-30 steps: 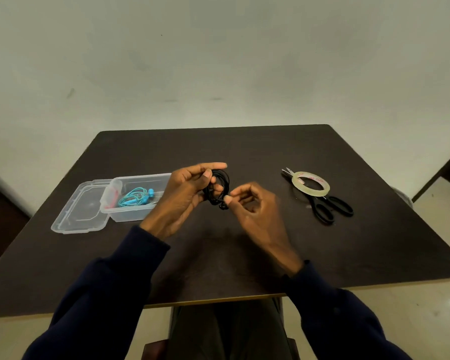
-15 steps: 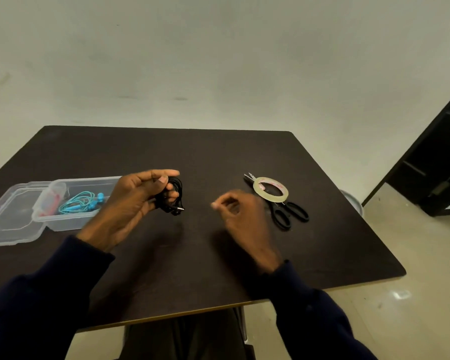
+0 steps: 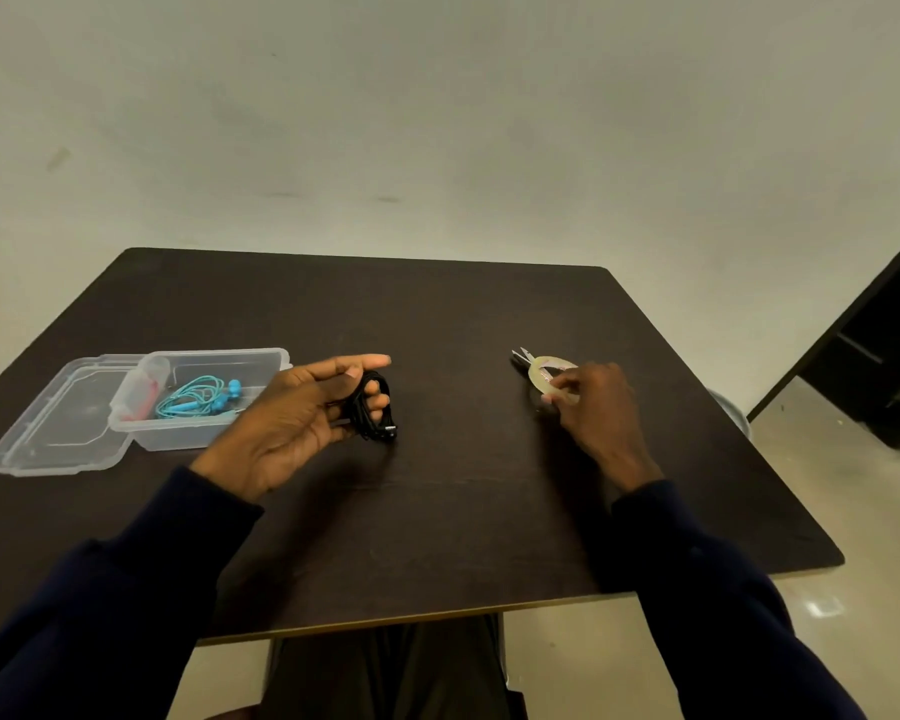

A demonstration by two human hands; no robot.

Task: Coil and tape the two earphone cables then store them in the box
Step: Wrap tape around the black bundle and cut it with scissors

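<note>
My left hand (image 3: 302,413) holds a coiled black earphone cable (image 3: 372,410) between thumb and fingers, just above the dark table (image 3: 463,485). A coiled blue earphone cable (image 3: 198,397) lies inside the clear plastic box (image 3: 261,361) at the left. Over at the right, my right hand (image 3: 593,402) has its fingertips pinched on the near edge of the tape roll (image 3: 544,374), which lies on the scissors (image 3: 520,356). Only the scissor tips show; the handles are hidden under my hand.
The box's clear lid (image 3: 58,439) lies open flat at its left. A pink-and-clear item (image 3: 144,394) rests against the box's left wall. A dark door frame (image 3: 874,345) stands at the right, beyond the table edge.
My right hand let go of the black cable, moved right across the table and reached the tape roll. The left hand kept the coil. The camera swung right, then back.
</note>
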